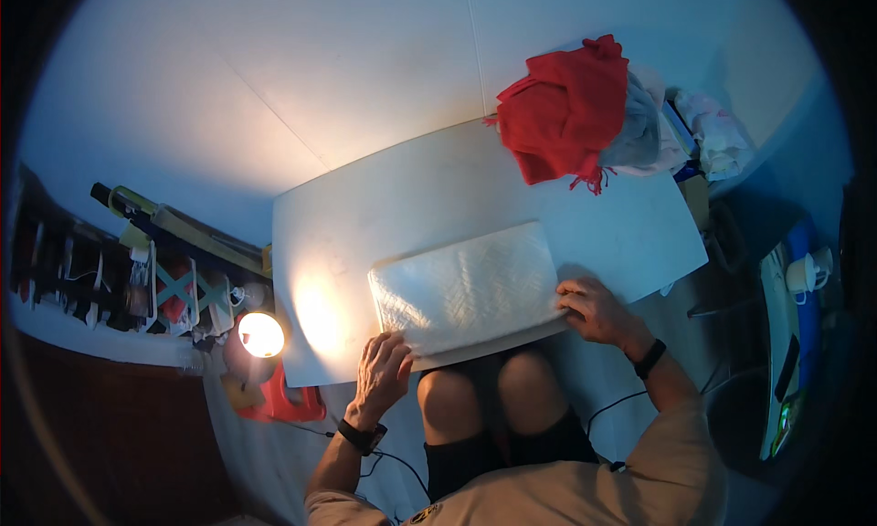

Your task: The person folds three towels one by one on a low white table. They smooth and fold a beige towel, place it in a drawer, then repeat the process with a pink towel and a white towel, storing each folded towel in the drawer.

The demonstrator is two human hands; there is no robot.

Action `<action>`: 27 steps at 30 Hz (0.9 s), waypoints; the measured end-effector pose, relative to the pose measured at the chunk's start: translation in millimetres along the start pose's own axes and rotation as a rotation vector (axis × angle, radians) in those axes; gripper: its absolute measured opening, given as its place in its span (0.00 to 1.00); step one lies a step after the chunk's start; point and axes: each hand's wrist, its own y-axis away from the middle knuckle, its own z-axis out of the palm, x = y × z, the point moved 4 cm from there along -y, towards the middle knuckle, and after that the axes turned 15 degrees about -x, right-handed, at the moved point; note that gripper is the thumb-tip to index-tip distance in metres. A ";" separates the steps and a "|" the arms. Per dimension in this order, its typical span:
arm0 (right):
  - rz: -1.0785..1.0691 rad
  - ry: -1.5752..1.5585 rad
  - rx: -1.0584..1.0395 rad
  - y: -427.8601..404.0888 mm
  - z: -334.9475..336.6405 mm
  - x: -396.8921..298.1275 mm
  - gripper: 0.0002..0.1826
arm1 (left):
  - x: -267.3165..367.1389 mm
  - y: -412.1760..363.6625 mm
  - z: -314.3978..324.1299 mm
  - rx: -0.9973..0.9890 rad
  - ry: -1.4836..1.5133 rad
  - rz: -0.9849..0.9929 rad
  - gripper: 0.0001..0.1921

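A white quilted rectangular pad (469, 286) lies flat on the white table (610, 228), its near long edge close to the table's front edge. At its near left corner, my left hand (384, 368) has fingers and thumb curled about the edge. My right hand (596, 310) pinches the near right corner between bent fingers and thumb. The fingertips of both hands are partly hidden from this angle. Herringbone-like ridges show across the pad's top.
A red fringed cloth (565, 108) is heaped on grey cloth (634, 129) at the table's back right. Beside the left edge glows a lamp (261, 335), above a red plastic object (291, 396). Cables (404, 463) run over the floor. White cups (805, 276) stand far right.
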 end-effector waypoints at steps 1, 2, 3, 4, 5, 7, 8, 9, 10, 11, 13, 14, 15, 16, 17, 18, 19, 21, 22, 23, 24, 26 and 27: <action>0.003 0.002 0.003 0.6 -3.4 -3.0 0.15 | 0.9 2.1 0.3 0.010 0.006 -0.041 0.13; 0.038 -0.062 0.017 -1.0 -7.3 -4.1 0.16 | 0.2 2.2 -0.9 0.020 0.010 -0.082 0.16; 0.074 -0.125 0.029 -1.2 -9.9 -2.4 0.17 | 1.0 0.0 -3.8 0.022 0.012 -0.078 0.16; 0.074 -0.122 0.030 -2.4 -12.4 0.2 0.17 | -1.1 -2.7 -12.0 0.078 -0.001 -0.103 0.17; 0.093 -0.164 0.043 -5.3 -16.1 5.2 0.18 | -5.7 -6.5 -19.4 0.135 -0.015 -0.128 0.17; 0.108 -0.204 0.051 -15.8 -23.3 14.3 0.20 | -21.8 -22.6 -27.4 0.195 -0.022 -0.210 0.18; 0.149 -0.194 0.108 -25.1 -27.9 21.7 0.21 | -31.7 -35.9 -30.9 0.212 0.016 -0.229 0.20; 0.195 -0.181 0.166 -32.4 -32.1 28.7 0.23 | -42.9 -49.3 -30.7 0.228 0.060 -0.242 0.22; 0.191 -0.178 0.168 -44.4 -31.7 34.3 0.23 | -54.6 -59.5 -28.7 0.233 0.058 -0.242 0.22; 0.197 -0.184 0.167 -57.1 -29.9 40.2 0.25 | -69.7 -69.6 -21.7 0.155 0.094 -0.303 0.24; 0.198 -0.190 0.173 -85.6 -30.1 51.5 0.27 | -98.6 -83.5 -15.8 0.081 0.123 -0.359 0.27; 0.186 -0.147 0.088 -99.5 -29.6 54.8 0.28 | -109.5 -89.4 -11.1 -0.050 0.133 -0.336 0.28; 0.175 -0.105 -0.002 -111.4 -26.4 58.9 0.29 | -116.4 -95.3 -5.4 -0.184 0.147 -0.316 0.29; 0.181 -0.102 -0.001 -116.5 -25.8 63.9 0.29 | -108.3 -106.3 -14.8 -0.226 0.141 -0.347 0.25; 0.200 -0.079 -0.078 -121.4 -21.7 68.7 0.28 | -108.0 -115.1 -18.0 -0.226 0.144 -0.342 0.25; 0.209 -0.057 -0.154 -127.6 -20.6 70.5 0.27 | -109.7 -120.1 -19.2 -0.339 0.133 -0.370 0.23; 0.204 -0.055 -0.154 -132.6 -24.7 72.5 0.27 | -111.4 -121.2 -18.1 -0.451 0.122 -0.398 0.20; 0.289 -0.008 -0.413 -140.9 -22.8 75.3 0.23 | -111.4 -121.9 -18.6 -0.404 0.114 -0.371 0.17; 0.281 -0.005 -0.412 -142.9 -25.2 71.4 0.23 | -110.3 -121.2 -21.8 -0.361 0.108 -0.341 0.15; 0.270 -0.044 -0.348 -143.8 -30.5 66.4 0.20 | -110.9 -117.3 -26.5 -0.354 0.104 -0.346 0.15; 0.268 -0.080 -0.283 -141.4 -39.7 61.0 0.17 | -107.7 -116.8 -34.1 -0.332 0.186 -0.384 0.12; 0.211 -0.113 -0.198 -132.9 -61.7 46.7 0.15 | -96.4 -112.9 -51.2 -0.304 0.266 -0.417 0.10; 0.153 -0.150 -0.114 -125.8 -77.4 35.4 0.13 | -85.3 -109.8 -67.0 -0.183 0.253 -0.365 0.09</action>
